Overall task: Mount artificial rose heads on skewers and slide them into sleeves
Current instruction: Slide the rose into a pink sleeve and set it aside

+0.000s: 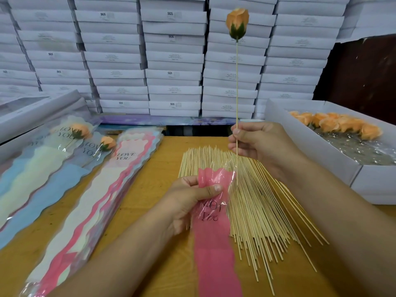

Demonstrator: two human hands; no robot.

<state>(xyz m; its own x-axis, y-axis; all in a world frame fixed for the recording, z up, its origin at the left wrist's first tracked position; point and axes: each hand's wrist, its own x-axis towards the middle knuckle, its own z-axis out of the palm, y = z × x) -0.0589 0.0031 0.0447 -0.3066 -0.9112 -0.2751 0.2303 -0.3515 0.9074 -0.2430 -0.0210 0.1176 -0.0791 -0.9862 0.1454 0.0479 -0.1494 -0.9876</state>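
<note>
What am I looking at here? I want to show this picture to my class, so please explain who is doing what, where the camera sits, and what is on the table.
There is no machine: a person works with bare hands. The single picture comes from a camera worn on the head, looking forward and down.

The right hand pinches a thin skewer, held upright, with an orange rose head mounted on top. The left hand grips the mouth of a pink sleeve printed with writing. The skewer's lower tip is at the sleeve's opening.

On the wooden table lie a fan of loose skewers, a stack of empty sleeves, and two finished roses in sleeves at far left. A white box at right holds more rose heads. Stacked white cartons fill the background.
</note>
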